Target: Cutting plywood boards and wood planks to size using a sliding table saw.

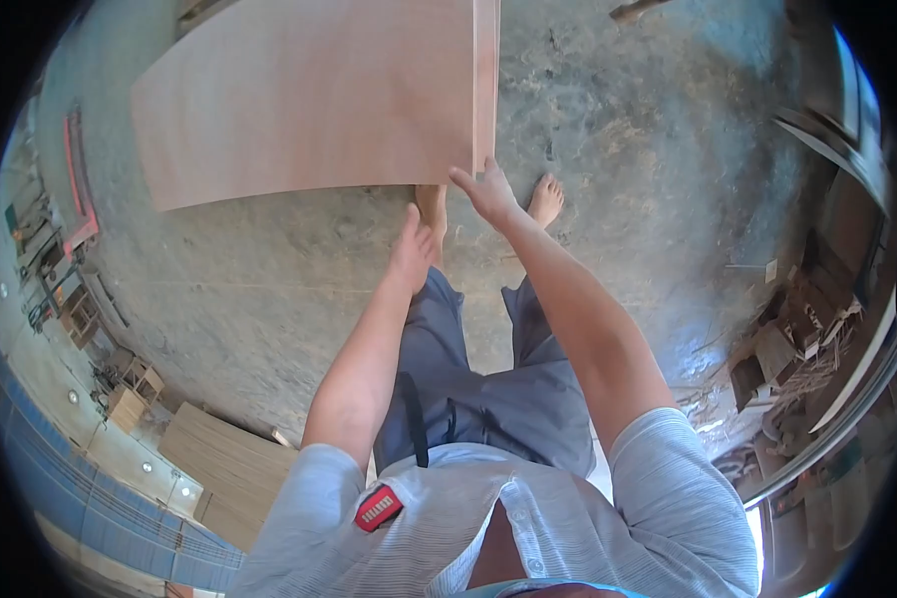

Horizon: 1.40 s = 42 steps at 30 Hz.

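One large plywood sheet [309, 95], pale reddish-brown, lies flat and low over the concrete floor [618, 130], filling the upper left of the view; its right edge shows as a thin lighter strip, and its near edge runs just ahead of the person's feet.

Right hand [486, 189]: at the sheet's near right corner, fingers spread and curled against the edge, touching it. Whether the fingers wrap under the sheet cannot be told. Left hand [412, 247]: just behind the sheet's near edge, a little left of the corner, fingers loosely bent and mostly together; it looks close to the edge, but contact cannot be told. The two hands are apart, right one ahead of the left.

Two bare feet [545, 197] show right behind the sheet's near edge, one partly hidden by the left hand. One person, grey trousers, light striped shirt with one small red tag [379, 507] clipped at the chest.

Farther from the sheet: one stack of pale boards [224, 463] on the floor, well behind and left; wood scraps and clutter [797, 339] well off to the right; small wooden stools [130, 389] off to the left.
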{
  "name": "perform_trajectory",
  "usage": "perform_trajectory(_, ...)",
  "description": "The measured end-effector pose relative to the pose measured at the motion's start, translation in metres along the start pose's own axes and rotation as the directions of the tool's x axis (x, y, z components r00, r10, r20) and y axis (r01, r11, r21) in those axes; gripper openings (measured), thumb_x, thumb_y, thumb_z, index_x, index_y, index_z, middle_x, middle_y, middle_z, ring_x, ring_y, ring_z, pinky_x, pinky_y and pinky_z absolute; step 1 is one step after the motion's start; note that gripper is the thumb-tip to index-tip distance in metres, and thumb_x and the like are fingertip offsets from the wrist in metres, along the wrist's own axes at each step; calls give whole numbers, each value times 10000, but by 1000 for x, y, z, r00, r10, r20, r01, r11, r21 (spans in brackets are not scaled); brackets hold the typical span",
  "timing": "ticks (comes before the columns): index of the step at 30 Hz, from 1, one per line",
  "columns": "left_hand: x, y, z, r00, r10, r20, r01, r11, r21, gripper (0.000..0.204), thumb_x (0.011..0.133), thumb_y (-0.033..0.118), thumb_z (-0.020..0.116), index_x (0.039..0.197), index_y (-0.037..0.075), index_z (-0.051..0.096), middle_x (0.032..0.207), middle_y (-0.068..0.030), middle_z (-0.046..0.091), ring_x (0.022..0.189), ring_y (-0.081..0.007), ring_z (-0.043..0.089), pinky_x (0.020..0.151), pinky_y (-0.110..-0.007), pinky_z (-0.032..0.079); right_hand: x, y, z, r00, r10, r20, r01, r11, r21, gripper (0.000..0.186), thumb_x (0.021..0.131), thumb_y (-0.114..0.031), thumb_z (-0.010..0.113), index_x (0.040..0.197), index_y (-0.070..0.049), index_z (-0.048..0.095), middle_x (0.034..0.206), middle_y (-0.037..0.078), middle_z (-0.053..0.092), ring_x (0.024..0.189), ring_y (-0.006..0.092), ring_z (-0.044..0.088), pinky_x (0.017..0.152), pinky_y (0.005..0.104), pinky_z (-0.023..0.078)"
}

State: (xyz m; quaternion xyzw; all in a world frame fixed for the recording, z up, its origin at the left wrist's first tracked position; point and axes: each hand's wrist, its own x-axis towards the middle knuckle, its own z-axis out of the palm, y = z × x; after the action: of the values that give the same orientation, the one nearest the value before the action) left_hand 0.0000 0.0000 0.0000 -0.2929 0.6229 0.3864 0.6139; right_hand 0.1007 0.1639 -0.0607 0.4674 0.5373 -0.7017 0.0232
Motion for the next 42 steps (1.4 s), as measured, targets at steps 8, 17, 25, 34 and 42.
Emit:
perform_trajectory(8, 135, 48, 19, 992, 126, -16, -121, 903, -411, 908, 852, 695, 648, 1469, 82, 388, 1445, -96, 463, 1354, -246, 427, 1145, -369, 340, 57, 17, 56, 834, 267, -482, -394, 901, -182, 987, 769, -573, 748, 1416, 98, 422, 1448, 326, 434, 1364, 391, 456, 1088, 445, 422)
perform_trajectory(17, 121, 45, 21, 998, 64, -13, -61, 826, -560, 794, 899, 624, 638, 1452, 102, 410, 1417, -102, 463, 1311, -257, 457, 1124, -420, 389, 61, 23, 20, 832, 428, -352, -460, 888, -8, 934, 694, -609, 802, 1260, 98, 578, 1314, 281, 552, 1229, 382, 567, 1025, 426, 482)
perform_trajectory(25, 79, 45, 10, 996, 69, 50, -32, 849, -527, 899, 820, 739, 646, 1446, 136, 421, 1382, -63, 485, 1291, -227, 466, 1093, -413, 407, 57, -14, 3, 929, 350, -121, -282, 880, 382, 801, 793, -503, 805, 1269, 101, 581, 1091, 171, 707, 962, 258, 702, 827, 351, 563)
perform_trajectory(34, 32, 51, 7, 995, 90, -44, -100, 905, -413, 841, 876, 788, 498, 1442, 166, 463, 1368, -25, 556, 1253, -202, 531, 1029, -374, 466, 34, -54, 23, 917, 310, -252, -311, 950, 38, 911, 726, -650, 751, 1100, 168, 602, 996, 330, 695, 969, 416, 706, 831, 446, 569)
perform_trajectory(42, -62, 25, -21, 993, 119, 11, -107, 926, -362, 800, 927, 756, 430, 1486, 184, 438, 1419, -25, 559, 1315, -215, 523, 1059, -408, 453, -70, -95, 49, 935, 280, -218, -266, 960, 91, 745, 769, -526, 783, 1023, 163, 662, 922, 275, 724, 882, 375, 729, 754, 409, 572)
